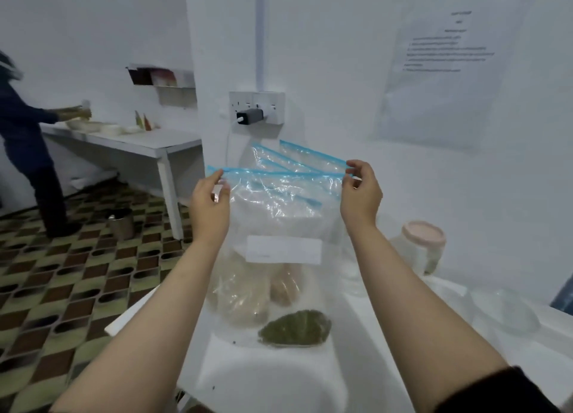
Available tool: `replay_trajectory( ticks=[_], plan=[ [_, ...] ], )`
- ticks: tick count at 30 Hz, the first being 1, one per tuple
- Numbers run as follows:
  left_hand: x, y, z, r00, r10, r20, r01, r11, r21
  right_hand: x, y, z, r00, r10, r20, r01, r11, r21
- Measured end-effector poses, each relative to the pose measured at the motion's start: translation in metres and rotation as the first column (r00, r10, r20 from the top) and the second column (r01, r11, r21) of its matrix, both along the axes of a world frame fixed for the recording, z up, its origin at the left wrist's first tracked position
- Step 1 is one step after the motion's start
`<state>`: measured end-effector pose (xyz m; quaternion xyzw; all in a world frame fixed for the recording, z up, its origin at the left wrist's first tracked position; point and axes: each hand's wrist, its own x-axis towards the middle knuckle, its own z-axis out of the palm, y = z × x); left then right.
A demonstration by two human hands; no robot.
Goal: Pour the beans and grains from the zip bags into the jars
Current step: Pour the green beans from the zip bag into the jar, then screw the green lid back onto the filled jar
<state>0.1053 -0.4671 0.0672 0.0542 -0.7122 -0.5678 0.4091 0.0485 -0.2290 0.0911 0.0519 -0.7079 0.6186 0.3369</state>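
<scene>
Both hands hold up a large clear zip bag (279,226) by its blue seal strip, lifted above the white table (372,313). The left hand (209,201) pinches the strip's left end between thumb and fingers; the right hand (361,192) pinches the right end, fingers curled round the edge. The bag hangs between them, a white label (283,250) on its front.

Inside the large bag sit smaller zip bags — their blue seals fan out near its top, just behind the strip. Toward its bottom lie a pale grain pouch (240,291), a tan pouch (285,285) beside it, and a dark green pouch (294,327) lowest, resting at table level.

To the right of the bag stands a jar with a pink lid (423,245) on the table, well apart from the hands. Behind the bag, a wall socket (257,107) carries a plugged-in charger. Far left of the bag, another person (24,152) stands at a second white table — blurred.
</scene>
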Motion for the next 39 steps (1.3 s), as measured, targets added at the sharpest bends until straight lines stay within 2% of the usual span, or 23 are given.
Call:
replay_trajectory(
  ticks=[4,7,9,11,15,19,22,27,31,34,37,39],
  plan=[
    [-0.009,0.0,-0.008,0.994,0.044,0.101,-0.028,0.988,-0.154,-0.011,-0.01,-0.011,0.999,-0.013,0.03,0.011,0.998,0.054],
    [-0.009,-0.001,-0.013,0.973,0.18,0.142,-0.118,0.924,-0.364,-0.005,-0.01,-0.014,1.0,-0.006,-0.009,0.007,0.992,0.126],
    [-0.002,0.007,-0.012,0.965,0.247,0.091,-0.178,0.866,-0.468,0.007,-0.01,-0.013,0.999,-0.024,-0.029,0.028,0.984,0.173],
    [0.011,0.025,-0.008,0.981,0.193,0.0,-0.166,0.843,-0.512,0.027,-0.011,-0.01,0.997,-0.028,-0.071,0.042,0.981,0.19],
    [0.044,0.075,-0.007,0.993,-0.038,-0.116,-0.019,0.891,-0.454,0.086,0.0,-0.006,0.985,-0.031,-0.172,0.052,0.992,0.119],
    [0.085,0.137,-0.008,0.944,-0.285,-0.165,0.22,0.919,-0.328,0.16,0.038,-0.006,0.992,-0.058,-0.116,0.06,0.998,0.013],
    [0.116,0.187,-0.009,0.869,-0.463,-0.175,0.415,0.875,-0.25,0.215,0.078,-0.007,0.989,-0.116,-0.091,0.116,0.993,0.001],
    [0.152,0.278,-0.017,0.712,-0.689,-0.137,0.659,0.722,-0.209,0.293,0.157,-0.011,0.949,-0.306,-0.072,0.31,0.95,0.044],
    [0.176,0.348,-0.036,0.61,-0.789,-0.066,0.776,0.613,-0.147,0.341,0.23,-0.023,0.884,-0.467,-0.016,0.467,0.882,0.061],
    [0.185,0.388,-0.061,0.581,-0.814,0.012,0.81,0.577,-0.099,0.36,0.284,-0.043,0.838,-0.539,0.087,0.532,0.842,0.089],
    [0.191,0.412,-0.086,0.568,-0.816,0.104,0.822,0.569,-0.023,0.359,0.333,-0.081,0.794,-0.551,0.256,0.513,0.834,0.203],
    [0.196,0.42,-0.1,0.571,-0.808,0.142,0.812,0.582,0.043,0.348,0.36,-0.114,0.758,-0.514,0.401,0.406,0.854,0.327]
  ],
)
